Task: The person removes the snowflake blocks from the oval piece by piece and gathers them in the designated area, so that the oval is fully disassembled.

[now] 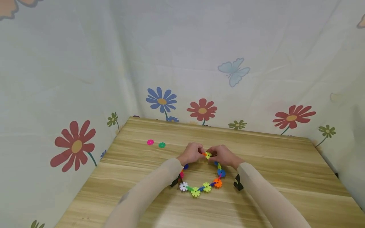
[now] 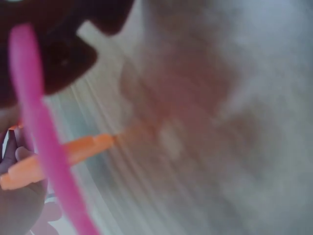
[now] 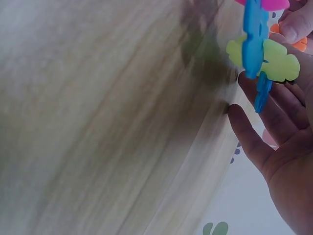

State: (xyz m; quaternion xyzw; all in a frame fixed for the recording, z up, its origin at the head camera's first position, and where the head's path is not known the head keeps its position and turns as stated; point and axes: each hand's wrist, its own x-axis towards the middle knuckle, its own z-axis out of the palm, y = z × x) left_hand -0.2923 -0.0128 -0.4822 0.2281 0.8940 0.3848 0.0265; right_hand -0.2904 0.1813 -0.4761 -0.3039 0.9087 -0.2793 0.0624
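A loop of interlocking plastic flower discs hangs between my hands over the table, its near side made up of a white disc, several yellow-green ones and an orange disc. My left hand pinches an orange disc at the far side of the loop. Against it, my right hand grips a yellow-green disc between thumb and fingers. In the right wrist view, blue disc and yellow-green disc links run past my spread lower fingers. Pink and orange discs cross close before the left wrist camera.
A pink disc and a green disc lie loose on the wooden table, left of my hands. Fabric walls with printed flowers and a butterfly stand behind and beside the table.
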